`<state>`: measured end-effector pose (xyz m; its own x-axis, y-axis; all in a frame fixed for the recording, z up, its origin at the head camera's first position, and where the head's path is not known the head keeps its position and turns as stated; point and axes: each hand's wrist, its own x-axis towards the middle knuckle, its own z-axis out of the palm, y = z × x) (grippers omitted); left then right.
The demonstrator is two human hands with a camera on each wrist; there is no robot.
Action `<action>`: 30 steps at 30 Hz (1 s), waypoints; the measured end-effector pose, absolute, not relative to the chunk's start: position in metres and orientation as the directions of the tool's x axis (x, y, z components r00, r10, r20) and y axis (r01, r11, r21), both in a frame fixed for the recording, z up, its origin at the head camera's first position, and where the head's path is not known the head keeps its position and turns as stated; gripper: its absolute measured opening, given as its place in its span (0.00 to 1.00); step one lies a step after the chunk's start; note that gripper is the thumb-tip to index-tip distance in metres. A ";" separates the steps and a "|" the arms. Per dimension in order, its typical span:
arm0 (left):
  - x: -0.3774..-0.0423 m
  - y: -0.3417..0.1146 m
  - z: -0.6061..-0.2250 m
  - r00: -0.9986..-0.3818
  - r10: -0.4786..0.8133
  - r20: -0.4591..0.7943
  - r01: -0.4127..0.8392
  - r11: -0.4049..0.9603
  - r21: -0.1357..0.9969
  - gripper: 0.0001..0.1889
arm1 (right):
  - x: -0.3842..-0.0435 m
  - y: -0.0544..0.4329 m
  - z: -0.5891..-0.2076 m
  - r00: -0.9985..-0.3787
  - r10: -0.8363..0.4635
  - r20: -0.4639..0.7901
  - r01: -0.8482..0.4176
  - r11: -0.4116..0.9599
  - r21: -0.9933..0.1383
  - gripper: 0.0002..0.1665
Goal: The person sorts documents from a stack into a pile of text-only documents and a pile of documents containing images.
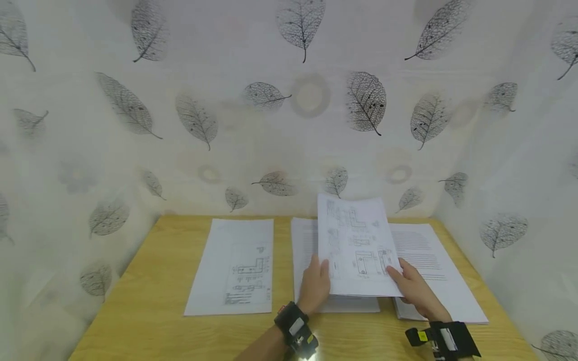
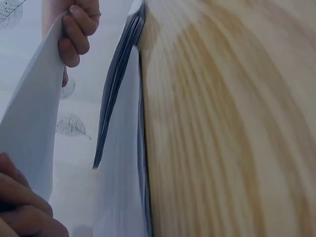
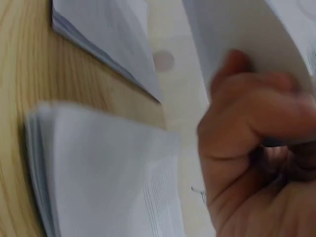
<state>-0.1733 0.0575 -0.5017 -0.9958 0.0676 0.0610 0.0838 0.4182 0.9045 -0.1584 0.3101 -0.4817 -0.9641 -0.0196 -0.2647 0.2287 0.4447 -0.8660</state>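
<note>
Both hands hold up sheets of paper (image 1: pixel 356 235) printed with technical drawings, tilted above the table. My left hand (image 1: pixel 316 283) grips their lower left edge, with the thumb on the printed face. At the lower right corner my right hand (image 1: pixel 413 286) pinches them, fingers curled behind, as the right wrist view also shows on the hand (image 3: pixel 261 123). Beneath the held sheets lies a middle paper stack (image 1: pixel 303 250), partly hidden by them. A right-hand stack (image 1: pixel 424 255) of text pages sits beside it, its left part overlapped by the held sheets in the head view.
To the left, paper with a drawing (image 1: pixel 230 255) lies flat on the wooden table (image 1: pixel 149 281). A leaf-patterned cloth (image 1: pixel 226 165) closes off the back and both sides of the table. Each wrist wears a black strap with a camera.
</note>
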 end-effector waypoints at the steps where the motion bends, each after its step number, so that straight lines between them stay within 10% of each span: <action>1: -0.174 0.053 -0.501 -0.996 0.056 0.066 0.084 0.425 0.901 0.12 | -0.159 0.305 -0.483 -0.967 -0.013 -0.253 0.220 0.452 -0.865 0.32; 30: -0.200 -0.103 -0.485 -0.945 0.254 -0.206 -0.043 0.529 0.848 0.16 | -0.167 0.192 -0.497 -0.980 -0.035 -0.198 0.162 0.444 -0.881 0.24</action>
